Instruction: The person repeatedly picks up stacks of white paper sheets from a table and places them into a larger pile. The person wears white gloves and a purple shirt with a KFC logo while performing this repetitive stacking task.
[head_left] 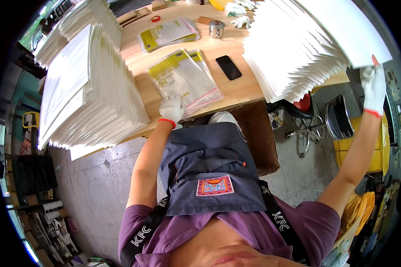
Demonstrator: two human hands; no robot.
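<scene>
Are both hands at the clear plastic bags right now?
No, only the left hand is at the clear plastic bags; the right hand holds a white sheet by its corner.

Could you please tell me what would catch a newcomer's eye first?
Probably the tall stack of white sheets at the right of the table and the glossy white stack at its left. Next, the gloved right hand at far right, pinching a white sheet by its corner. Between the stacks, the gloved left hand touches yellow-printed clear bags.
</scene>
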